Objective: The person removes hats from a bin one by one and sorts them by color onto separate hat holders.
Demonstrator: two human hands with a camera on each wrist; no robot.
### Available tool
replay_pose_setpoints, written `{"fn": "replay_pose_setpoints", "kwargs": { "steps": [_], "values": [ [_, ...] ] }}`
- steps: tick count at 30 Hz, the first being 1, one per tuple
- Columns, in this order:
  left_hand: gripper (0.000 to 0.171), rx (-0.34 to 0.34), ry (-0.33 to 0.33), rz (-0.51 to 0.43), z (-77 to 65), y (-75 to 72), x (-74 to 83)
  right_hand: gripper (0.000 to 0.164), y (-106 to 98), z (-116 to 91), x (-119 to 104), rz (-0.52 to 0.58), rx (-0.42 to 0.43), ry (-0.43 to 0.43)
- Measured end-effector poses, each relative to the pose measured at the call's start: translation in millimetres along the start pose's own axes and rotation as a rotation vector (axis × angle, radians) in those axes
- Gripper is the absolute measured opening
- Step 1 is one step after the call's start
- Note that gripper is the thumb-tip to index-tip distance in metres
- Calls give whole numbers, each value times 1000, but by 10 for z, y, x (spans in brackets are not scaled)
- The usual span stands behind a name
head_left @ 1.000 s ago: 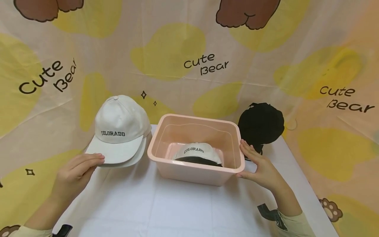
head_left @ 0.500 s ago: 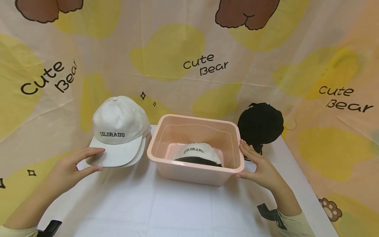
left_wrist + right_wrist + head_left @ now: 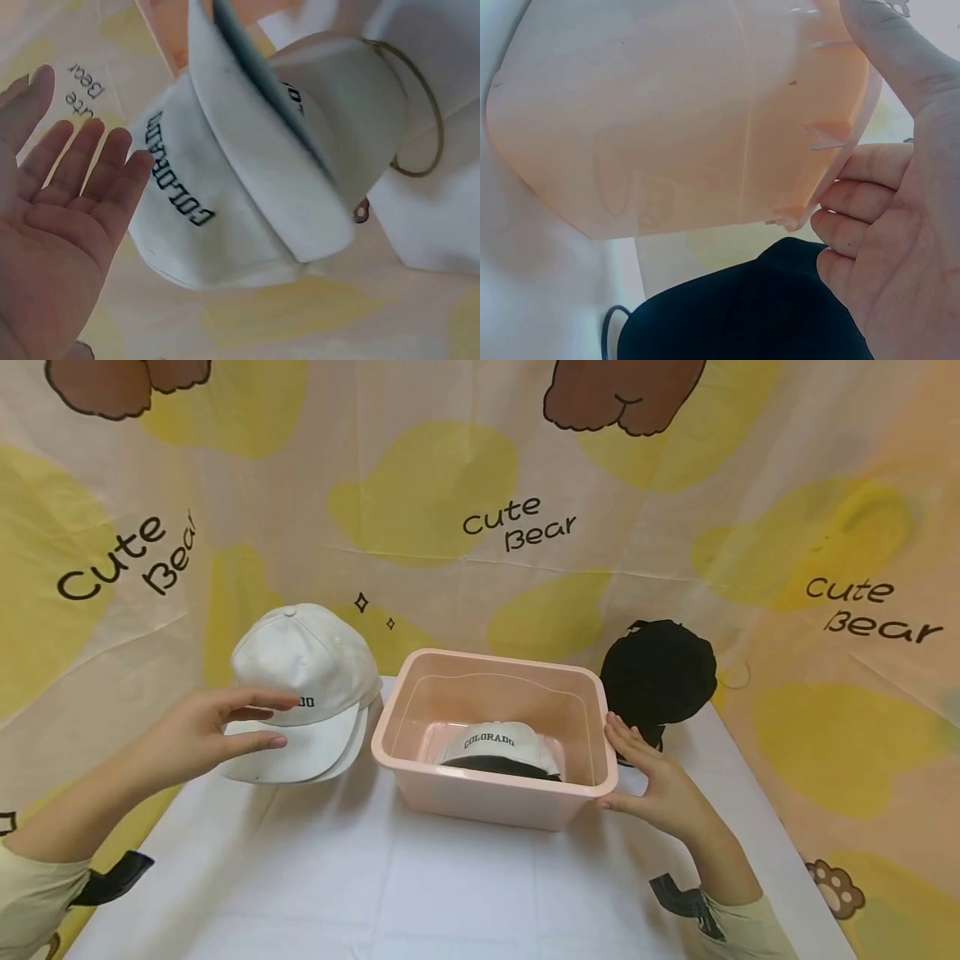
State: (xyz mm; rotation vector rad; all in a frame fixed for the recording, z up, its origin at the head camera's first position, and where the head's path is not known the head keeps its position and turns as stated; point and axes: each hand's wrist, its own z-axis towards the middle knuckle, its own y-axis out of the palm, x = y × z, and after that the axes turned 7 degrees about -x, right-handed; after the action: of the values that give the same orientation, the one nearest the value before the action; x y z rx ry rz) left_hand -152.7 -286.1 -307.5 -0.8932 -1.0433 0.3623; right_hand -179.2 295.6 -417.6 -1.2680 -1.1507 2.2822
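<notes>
White baseball caps lettered COLORADO stand stacked at the left, the top cap (image 3: 307, 643) facing forward. In front of its brim and lettering is my left hand (image 3: 202, 727), thumb and fingers spread with nothing between them. The left wrist view shows that palm beside the top cap (image 3: 195, 187), with a second brim under it. A pink plastic bin (image 3: 480, 802) stands in the middle, holding a white COLORADO cap (image 3: 498, 743) with a dark brim underside. My right hand (image 3: 660, 781) rests against the bin's right rim, fingers along the side and thumb at the front corner.
A black cap (image 3: 660, 672) sits behind the right hand, close to the bin's right side. A white cloth (image 3: 450, 893) covers the table. A curtain (image 3: 420, 485) with yellow patches and "Cute Bear" lettering hangs behind and around it.
My left hand has left the front edge of the top cap's brim and moved up and right, now overlapping the lettering. The right hand and the bin have stayed put.
</notes>
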Motion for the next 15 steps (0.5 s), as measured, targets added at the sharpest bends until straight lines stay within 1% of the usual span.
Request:
{"fn": "replay_pose_setpoints", "kwargs": {
  "steps": [3, 8, 11, 15],
  "values": [
    [44, -67, 5, 34, 161, -32, 109, 107, -1, -22, -4, 10, 9, 3],
    [41, -142, 12, 82, 368, -50, 252, 106, 40, -27, -24, 21, 4, 3],
    [39, -188, 33, 84, 507, -9, 338, 106, 46, -20, -22, 15, 11, -13],
    [37, -257, 55, 64, 710, 118, 432, 106, 16, -8, -17, 13, 21, -21]
  ]
}}
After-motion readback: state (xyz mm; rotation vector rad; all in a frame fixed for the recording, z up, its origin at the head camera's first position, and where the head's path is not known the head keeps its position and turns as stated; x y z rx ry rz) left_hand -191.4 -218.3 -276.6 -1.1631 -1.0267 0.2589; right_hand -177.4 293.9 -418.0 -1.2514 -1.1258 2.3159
